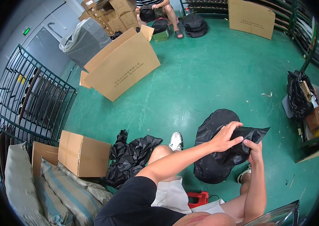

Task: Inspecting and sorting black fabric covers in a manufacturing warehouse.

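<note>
Over a rounded pile of black fabric [212, 165], I hold up a shiny black fabric piece [258, 132] with a pointed corner sticking out to the right. My right hand [255, 150] is closed on its near edge, thumb on top. My left hand [225, 138] lies over the left part of the fabric with its fingers stretched out and its thumb toward the right thumb. What is under the left palm is hidden. Crumpled black fabric [131, 156] lies on the floor left of my leg.
A large open cardboard box [123, 69] stands ahead-left, beside a grey bag-lined bin [88, 41]. A closed carton [84, 152] and stuffed sacks [67, 188] are at left, near a green rack [35, 90]. Another seated person [154, 9] handles black fabric at the back. A red stool [199, 199] is below me.
</note>
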